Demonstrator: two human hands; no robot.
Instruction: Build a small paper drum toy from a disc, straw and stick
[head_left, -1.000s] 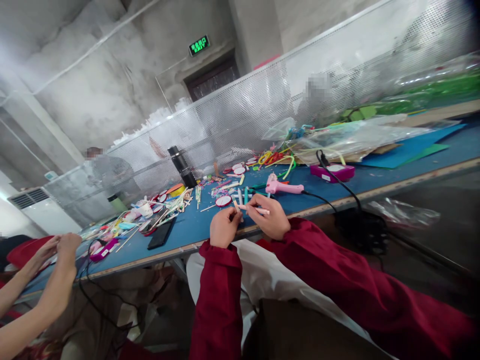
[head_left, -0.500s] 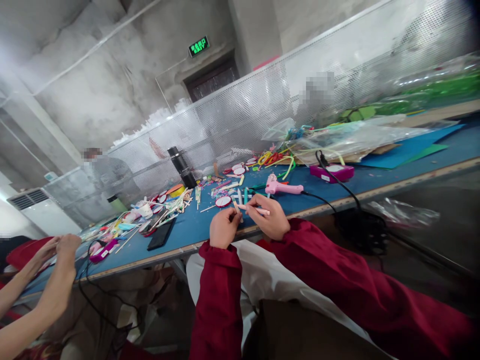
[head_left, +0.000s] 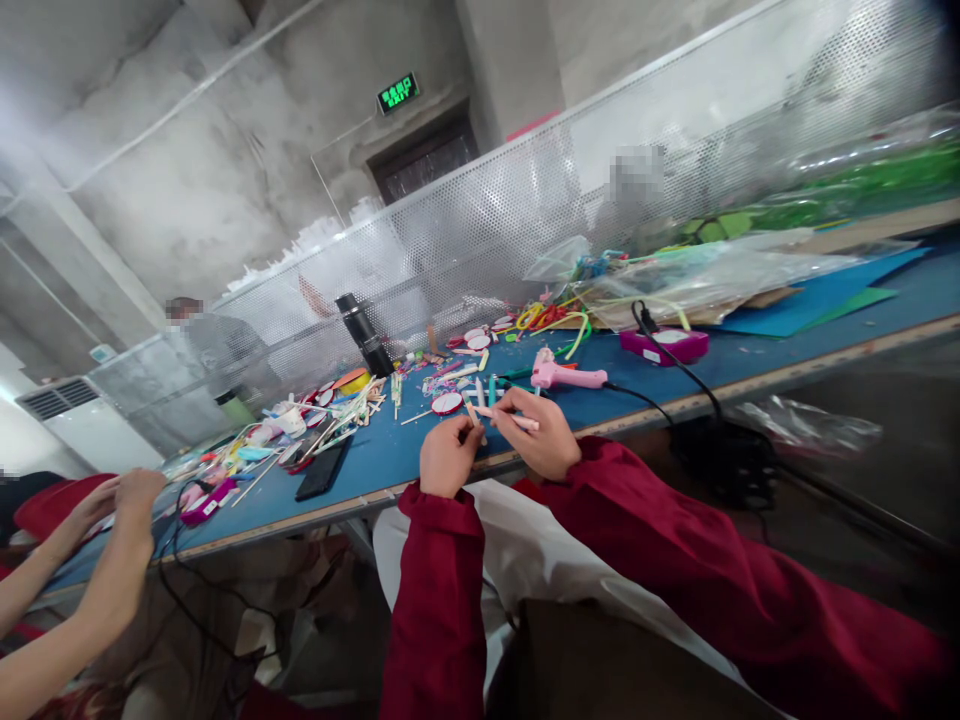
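Note:
My left hand [head_left: 447,456] and my right hand [head_left: 538,434] meet at the near edge of the blue table [head_left: 750,365], both in dark red sleeves. Together they pinch a thin pale pink stick [head_left: 507,417] that lies across between them; the fingers of each hand are closed on it. A pink glue gun [head_left: 564,374] lies on the table just beyond my right hand, its black cord trailing right. A small red-rimmed round piece [head_left: 448,402] rests just past my left hand.
Sticks, straws and coloured bits litter the table to the left, with a black phone [head_left: 321,469] and a black flask [head_left: 364,334]. A magenta box [head_left: 664,344] and plastic bags lie to the right. Another person's bare hands [head_left: 112,497] work at far left. A perforated metal screen backs the table.
My hands stay almost still on the stick. The other person's hands at the far left have shifted slightly.

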